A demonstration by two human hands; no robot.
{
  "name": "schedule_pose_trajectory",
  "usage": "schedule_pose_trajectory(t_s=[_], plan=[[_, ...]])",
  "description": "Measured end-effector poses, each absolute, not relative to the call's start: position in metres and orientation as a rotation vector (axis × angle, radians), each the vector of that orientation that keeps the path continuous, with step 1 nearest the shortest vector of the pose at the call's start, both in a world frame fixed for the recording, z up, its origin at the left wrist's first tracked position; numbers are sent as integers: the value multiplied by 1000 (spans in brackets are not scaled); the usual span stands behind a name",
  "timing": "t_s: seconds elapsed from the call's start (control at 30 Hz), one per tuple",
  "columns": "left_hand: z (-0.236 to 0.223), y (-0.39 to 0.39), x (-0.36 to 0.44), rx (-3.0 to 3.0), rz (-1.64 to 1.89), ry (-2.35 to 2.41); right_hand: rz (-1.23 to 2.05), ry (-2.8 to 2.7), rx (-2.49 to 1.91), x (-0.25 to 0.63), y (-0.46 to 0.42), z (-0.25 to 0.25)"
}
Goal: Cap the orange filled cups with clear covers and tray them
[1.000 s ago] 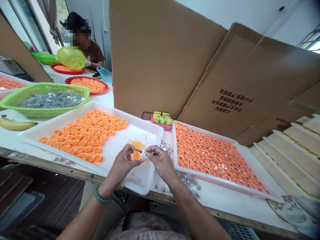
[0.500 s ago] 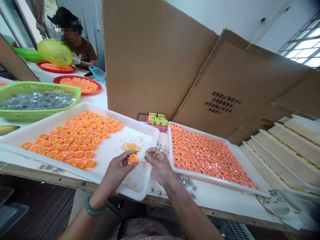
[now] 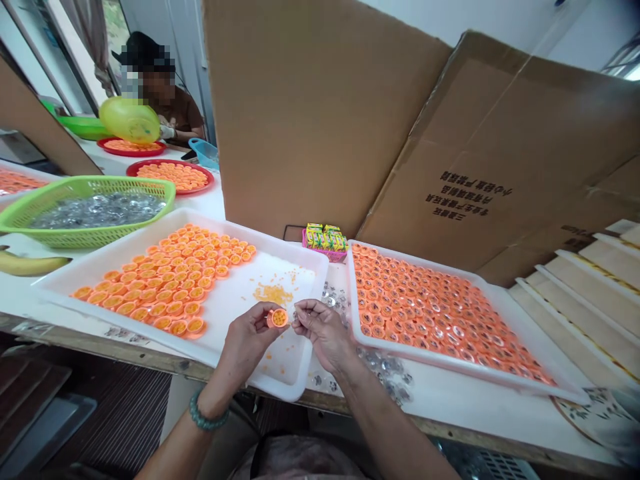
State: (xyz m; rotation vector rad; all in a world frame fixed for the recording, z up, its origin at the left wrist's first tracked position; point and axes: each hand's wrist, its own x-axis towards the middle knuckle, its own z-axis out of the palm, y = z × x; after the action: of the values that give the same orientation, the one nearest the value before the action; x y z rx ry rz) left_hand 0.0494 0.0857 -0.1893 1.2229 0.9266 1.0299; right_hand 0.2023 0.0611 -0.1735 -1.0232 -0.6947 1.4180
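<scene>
A small orange cup (image 3: 277, 317) with yellow bits inside sits pinched between the fingertips of the left hand (image 3: 249, 340), held above the near right corner of the left white tray (image 3: 280, 373). The right hand (image 3: 323, 331) is just beside it, fingers curled together at the cup's edge; whether they pinch anything cannot be told. Rows of orange cups (image 3: 165, 280) fill that tray's far side, loose yellow crumbs (image 3: 273, 293) lie mid-tray, and the right tray (image 3: 500, 380) is packed full
</scene>
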Motion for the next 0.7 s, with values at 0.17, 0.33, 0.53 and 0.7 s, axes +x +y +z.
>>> schedule_pose_trajectory(t_s=[0.17,0.33,0.53,0.7], plan=[[-189,86,50,1215,1023,917,1433,-667,-1028,201,61,-172],[-188,85,52,1140,965,917,1404,-753,-1182,196,64,-169],[-188,82,52,1218,936,1048,1428,-724,-1261,186,64,-165],[-189,83,52,1234,956,1060,1450,-655,-1285,180,61,-163]])
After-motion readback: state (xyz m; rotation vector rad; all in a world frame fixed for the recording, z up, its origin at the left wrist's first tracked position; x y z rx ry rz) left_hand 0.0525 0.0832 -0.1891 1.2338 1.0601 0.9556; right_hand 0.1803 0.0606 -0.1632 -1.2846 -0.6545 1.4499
